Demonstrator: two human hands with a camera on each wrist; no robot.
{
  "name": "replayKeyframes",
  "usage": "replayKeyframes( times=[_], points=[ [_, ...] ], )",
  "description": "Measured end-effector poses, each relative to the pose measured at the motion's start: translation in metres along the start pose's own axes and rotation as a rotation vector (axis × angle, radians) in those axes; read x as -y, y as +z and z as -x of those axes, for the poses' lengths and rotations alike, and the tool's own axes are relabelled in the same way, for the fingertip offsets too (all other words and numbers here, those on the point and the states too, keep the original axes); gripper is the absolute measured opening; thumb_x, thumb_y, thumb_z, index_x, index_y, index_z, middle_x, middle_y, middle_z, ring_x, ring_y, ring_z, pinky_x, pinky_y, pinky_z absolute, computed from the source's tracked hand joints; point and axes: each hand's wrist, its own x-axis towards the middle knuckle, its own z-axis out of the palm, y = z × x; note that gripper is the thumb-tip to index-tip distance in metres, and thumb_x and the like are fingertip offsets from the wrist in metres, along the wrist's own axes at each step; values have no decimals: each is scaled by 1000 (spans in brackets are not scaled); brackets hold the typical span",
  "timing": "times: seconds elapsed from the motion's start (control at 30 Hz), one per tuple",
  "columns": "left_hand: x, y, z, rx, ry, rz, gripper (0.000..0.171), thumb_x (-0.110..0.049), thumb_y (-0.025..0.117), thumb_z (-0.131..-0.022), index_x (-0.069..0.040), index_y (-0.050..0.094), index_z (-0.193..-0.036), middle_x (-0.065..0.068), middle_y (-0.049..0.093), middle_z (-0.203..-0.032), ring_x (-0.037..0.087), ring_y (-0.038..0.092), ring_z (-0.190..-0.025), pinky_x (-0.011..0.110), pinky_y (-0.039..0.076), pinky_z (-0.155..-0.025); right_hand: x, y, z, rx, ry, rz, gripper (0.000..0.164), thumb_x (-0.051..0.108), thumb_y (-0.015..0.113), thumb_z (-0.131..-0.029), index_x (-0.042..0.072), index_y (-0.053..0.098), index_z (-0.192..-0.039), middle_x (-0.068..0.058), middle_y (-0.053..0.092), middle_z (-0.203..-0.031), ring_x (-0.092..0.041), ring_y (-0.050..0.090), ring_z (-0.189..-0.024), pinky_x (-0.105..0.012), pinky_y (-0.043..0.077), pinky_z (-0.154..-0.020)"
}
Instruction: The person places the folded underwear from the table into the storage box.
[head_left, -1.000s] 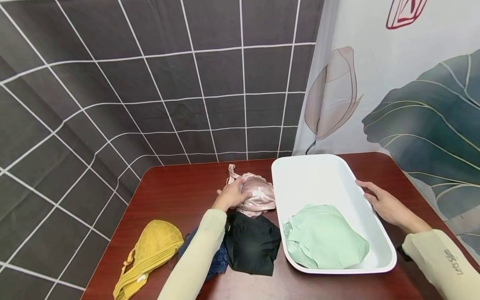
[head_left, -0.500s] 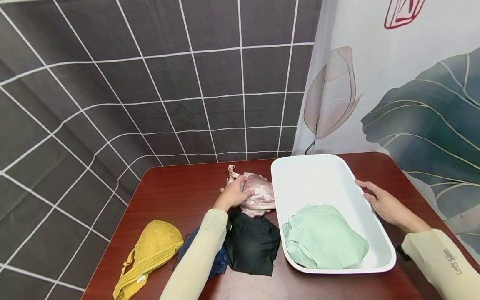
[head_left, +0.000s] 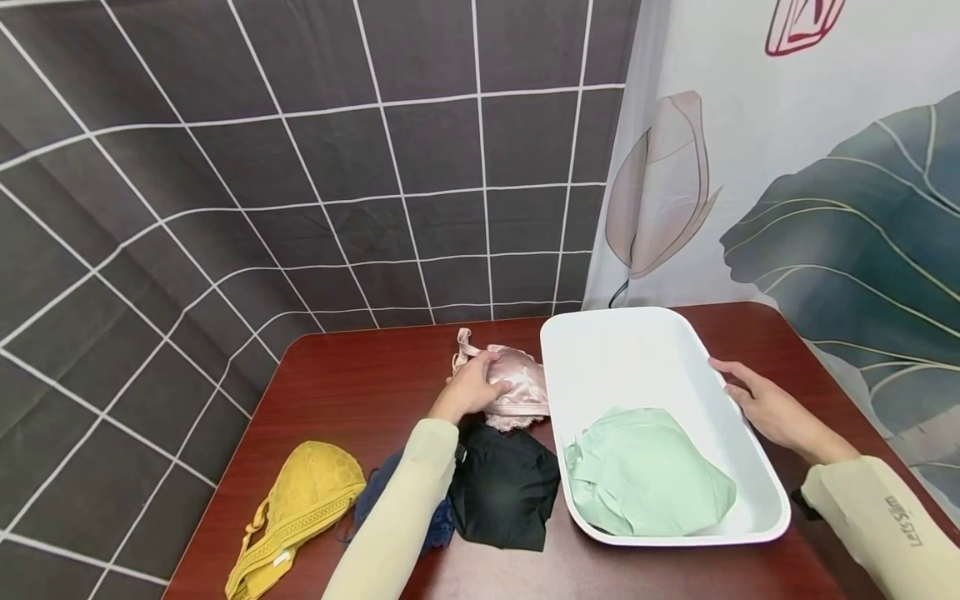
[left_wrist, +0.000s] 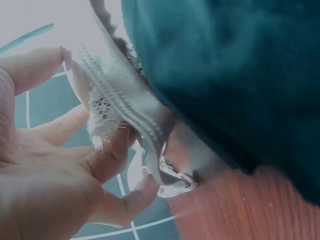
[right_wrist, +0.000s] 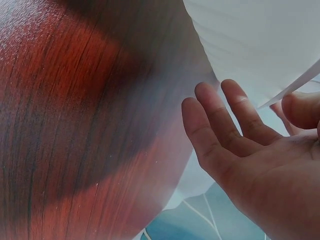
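A pink satin bra [head_left: 519, 379] with lace trim lies at the back of the table, against the left side of the white tray [head_left: 622, 354]. My left hand [head_left: 468, 387] holds its left part; in the left wrist view the thumb is on the satin band [left_wrist: 127, 95] and fingertips reach under the lace. My right hand [head_left: 772, 408] holds the tray's right rim, thumb over the edge. In the right wrist view its other fingers [right_wrist: 220, 117] lie loosely along the outer wall. A mint-green garment [head_left: 648, 475] lies in the tray's near half.
A black garment [head_left: 504, 487] lies in front of the bra, close to the tray. Left of it a navy lace garment [head_left: 441, 525] is partly under my left sleeve. A yellow bra [head_left: 311, 492] lies at the table's left. A dark grid-patterned curtain [head_left: 337, 167] hangs behind.
My left hand has shifted slightly right and farther over the pink bra. The right hand and the tray keep their place; the head view drifts a little.
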Motion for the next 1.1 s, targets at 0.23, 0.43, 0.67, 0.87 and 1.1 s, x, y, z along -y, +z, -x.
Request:
replayKeyframes(
  times=[0.23, 0.43, 0.67, 0.87, 1.1],
  points=[
    [0, 0, 0, 21, 2, -22, 60, -37, 67, -85, -14, 47, -136, 13, 51, -134, 35, 46, -122, 58, 30, -98, 1, -1, -1, 2, -8, 0, 52, 14, 41, -101, -1, 22, -147, -39, 31, -136, -53, 50, -107, -53, 50, -75],
    [0, 1, -1, 13, 42, -26, 59, -37, 68, -85, -18, 46, -136, 10, 50, -135, 35, 45, -123, 61, 24, -99, 2, -1, -1, 5, -8, -8, 53, 15, 41, -101, 0, 21, -147, -38, 31, -136, -54, 48, -109, -53, 50, -76],
    [1, 0, -2, -42, 131, 52, 45, -24, 68, -88, -20, 51, -129, 7, 50, -135, 27, 48, -120, 47, 34, -99, 2, 1, 0, 8, 12, -11, 54, 17, 41, -101, 2, 19, -148, -38, 29, -137, -53, 50, -108, -51, 51, -74],
    [-1, -1, -1, -85, 161, 76, 32, -17, 67, -89, -25, 55, -117, 4, 56, -128, 25, 51, -113, 43, 38, -93, 1, 1, 0, 5, 19, -9, 54, 17, 41, -101, 2, 19, -149, -38, 30, -137, -53, 50, -108, -51, 51, -74],
    [-4, -8, 4, -159, 258, 82, 32, -10, 68, -87, -20, 57, -116, 4, 59, -124, 28, 52, -116, 46, 35, -96, 1, 1, 1, 6, 15, -13, 54, 17, 41, -101, 1, 19, -148, -38, 30, -137, -53, 50, -107, -51, 51, -74]
  ],
)
